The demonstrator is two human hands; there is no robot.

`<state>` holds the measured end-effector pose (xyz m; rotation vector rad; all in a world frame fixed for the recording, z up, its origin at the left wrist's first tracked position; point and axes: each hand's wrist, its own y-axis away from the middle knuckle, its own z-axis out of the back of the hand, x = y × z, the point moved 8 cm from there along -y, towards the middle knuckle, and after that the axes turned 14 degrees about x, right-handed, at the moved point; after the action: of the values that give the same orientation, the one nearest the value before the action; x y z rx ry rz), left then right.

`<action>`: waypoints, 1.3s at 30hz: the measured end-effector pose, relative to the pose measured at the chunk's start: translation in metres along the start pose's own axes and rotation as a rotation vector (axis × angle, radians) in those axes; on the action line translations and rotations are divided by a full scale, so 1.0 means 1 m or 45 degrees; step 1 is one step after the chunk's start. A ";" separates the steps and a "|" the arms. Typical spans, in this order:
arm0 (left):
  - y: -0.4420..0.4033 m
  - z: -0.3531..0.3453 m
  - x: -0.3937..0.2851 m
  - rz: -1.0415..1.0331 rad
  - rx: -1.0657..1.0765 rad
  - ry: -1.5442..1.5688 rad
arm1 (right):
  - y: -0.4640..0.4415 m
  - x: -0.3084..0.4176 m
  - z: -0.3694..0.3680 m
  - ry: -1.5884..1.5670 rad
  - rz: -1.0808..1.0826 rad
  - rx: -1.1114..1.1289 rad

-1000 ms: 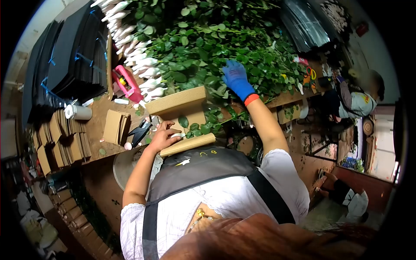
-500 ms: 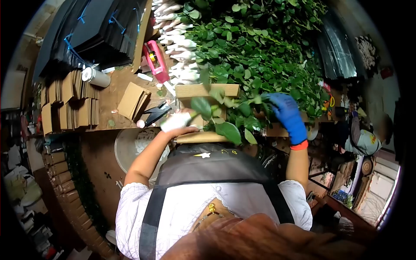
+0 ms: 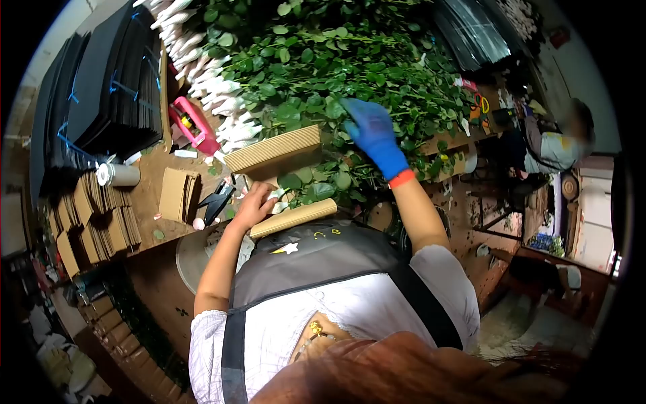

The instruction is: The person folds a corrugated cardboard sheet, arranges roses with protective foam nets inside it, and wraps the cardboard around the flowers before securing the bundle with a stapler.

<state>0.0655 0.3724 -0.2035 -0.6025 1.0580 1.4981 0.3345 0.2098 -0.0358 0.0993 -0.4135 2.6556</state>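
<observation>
A sheet of corrugated cardboard [image 3: 276, 149] curves up in front of me, its near edge rolled by my apron. Leafy green rose stems [image 3: 316, 185] lie in it, with a white-wrapped flower head [image 3: 277, 200] at the left end. My left hand [image 3: 254, 207], bare, rests beside that head with its fingers apart. Over the big pile of leafy stems [image 3: 289, 74] reaches my right hand [image 3: 372, 128] in a blue glove, thumb and fingers spread at the leaves. Its fingertips partly blend into the foliage. White-wrapped heads [image 3: 219, 87] line the pile's left side.
Left on the table are a black stapler [image 3: 217, 200], folded cardboard pieces [image 3: 178, 194], a pink tape dispenser [image 3: 194, 126] and a white roll [image 3: 118, 175]. Black sheets [image 3: 111, 81] stand behind. Orange scissors [image 3: 480, 104] lie right; another person [image 3: 548, 145] is beyond.
The stem that was above the cardboard now lies in it. My right hand has moved away from it to the leafy pile, and the view has turned.
</observation>
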 end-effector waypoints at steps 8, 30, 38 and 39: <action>0.003 0.003 -0.010 -0.064 -0.079 -0.049 | -0.009 -0.039 0.032 -0.270 -0.127 -0.168; -0.005 -0.022 0.069 0.058 -0.263 0.219 | 0.042 0.011 -0.007 -0.322 0.183 0.690; 0.002 0.007 0.006 0.003 -0.277 0.172 | 0.110 -0.030 -0.157 0.140 -0.019 1.231; 0.003 0.006 0.006 0.032 -0.282 0.078 | 0.101 -0.028 -0.141 0.063 -0.079 1.302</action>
<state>0.0625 0.3806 -0.2053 -0.7965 0.9552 1.6401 0.3149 0.1547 -0.2019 0.3414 0.9636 2.5194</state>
